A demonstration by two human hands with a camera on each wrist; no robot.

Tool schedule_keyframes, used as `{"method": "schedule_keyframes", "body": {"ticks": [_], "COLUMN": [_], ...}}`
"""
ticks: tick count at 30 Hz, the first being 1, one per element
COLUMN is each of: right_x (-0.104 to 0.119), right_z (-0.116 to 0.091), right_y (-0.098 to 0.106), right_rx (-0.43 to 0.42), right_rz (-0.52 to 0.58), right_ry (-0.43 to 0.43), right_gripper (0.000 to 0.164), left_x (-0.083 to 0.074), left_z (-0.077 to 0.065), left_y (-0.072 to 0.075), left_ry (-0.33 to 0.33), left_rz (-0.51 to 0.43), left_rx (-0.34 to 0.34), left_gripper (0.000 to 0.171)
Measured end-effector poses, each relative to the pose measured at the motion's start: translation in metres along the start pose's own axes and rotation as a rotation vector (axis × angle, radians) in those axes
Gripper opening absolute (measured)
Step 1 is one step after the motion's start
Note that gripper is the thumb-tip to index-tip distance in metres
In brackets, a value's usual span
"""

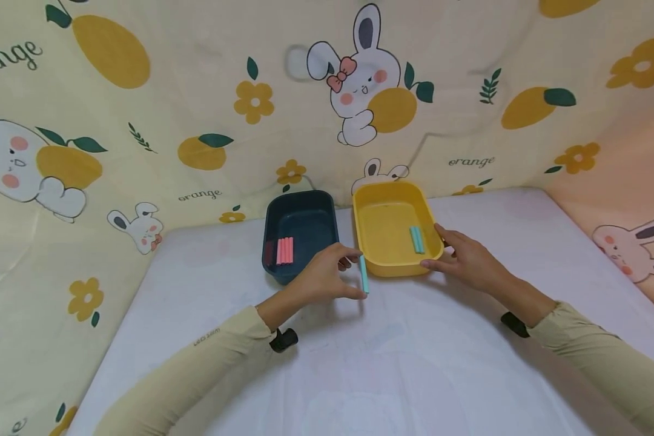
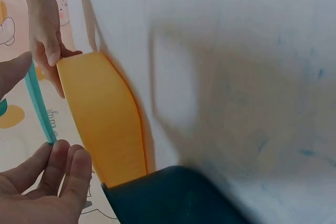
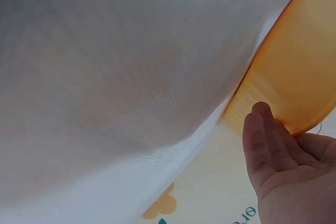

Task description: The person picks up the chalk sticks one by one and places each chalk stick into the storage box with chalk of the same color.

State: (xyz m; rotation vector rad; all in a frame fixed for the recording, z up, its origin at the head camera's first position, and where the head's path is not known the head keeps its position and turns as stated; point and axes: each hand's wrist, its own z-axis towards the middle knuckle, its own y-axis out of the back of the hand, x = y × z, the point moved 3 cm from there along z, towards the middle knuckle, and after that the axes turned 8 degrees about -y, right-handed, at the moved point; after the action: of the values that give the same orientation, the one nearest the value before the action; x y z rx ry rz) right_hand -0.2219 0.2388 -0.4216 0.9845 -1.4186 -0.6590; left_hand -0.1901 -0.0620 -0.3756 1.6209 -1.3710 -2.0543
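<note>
My left hand (image 1: 324, 274) pinches a teal chalk stick (image 1: 364, 274) by its two ends, between thumb and fingertips. It is held in front of the gap between two trays, near the yellow tray's (image 1: 384, 269) front left corner. Two more teal chalk sticks (image 1: 416, 240) lie side by side inside that tray, toward its right wall. My right hand (image 1: 471, 260) grips the yellow tray's front right corner, thumb at the front and fingers along the outer right side. In the right wrist view, the fingers (image 3: 257, 135) lie against the outer wall.
Left of the yellow tray stands a dark blue tray (image 1: 300, 203) holding several pink chalk sticks (image 1: 285, 251) in a row. Both trays stand at the back of a white-covered table (image 1: 370, 369), close to a printed cloth backdrop (image 1: 196, 91). Another cloth wall rises at the right.
</note>
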Motion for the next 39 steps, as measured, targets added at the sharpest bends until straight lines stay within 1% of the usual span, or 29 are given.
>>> {"method": "schedule_keyframes", "body": {"ticks": [14, 18, 23, 27, 32, 39], "right_x": [0.001, 0.000, 0.000, 0.001, 0.003, 0.001], "right_z": [0.001, 0.001, 0.001, 0.000, -0.001, -0.001], "right_y": [0.000, 0.001, 0.000, 0.000, 0.000, -0.001], "right_rx": [0.003, -0.004, -0.005, 0.005, 0.004, -0.001], "right_rz": [-0.004, -0.007, -0.001, -0.002, 0.001, -0.003], "right_ry": [0.000, 0.003, 0.011, 0.006, 0.009, 0.001], "right_gripper": [0.104, 0.104, 0.103, 0.104, 0.103, 0.105], "left_x": [0.015, 0.018, 0.025, 0.029, 0.031, 0.025], "left_z": [0.031, 0.040, 0.050, 0.056, 0.060, 0.068], "left_y": [0.022, 0.026, 0.031, 0.033, 0.034, 0.029], "left_ry": [0.027, 0.037, 0.038, 0.042, 0.056, 0.041], "left_rz": [0.056, 0.057, 0.036, 0.011, -0.009, -0.020], "left_rx": [-0.025, -0.033, -0.041, -0.041, -0.052, -0.060], "left_gripper": [0.074, 0.073, 0.075, 0.075, 0.074, 0.075]}}
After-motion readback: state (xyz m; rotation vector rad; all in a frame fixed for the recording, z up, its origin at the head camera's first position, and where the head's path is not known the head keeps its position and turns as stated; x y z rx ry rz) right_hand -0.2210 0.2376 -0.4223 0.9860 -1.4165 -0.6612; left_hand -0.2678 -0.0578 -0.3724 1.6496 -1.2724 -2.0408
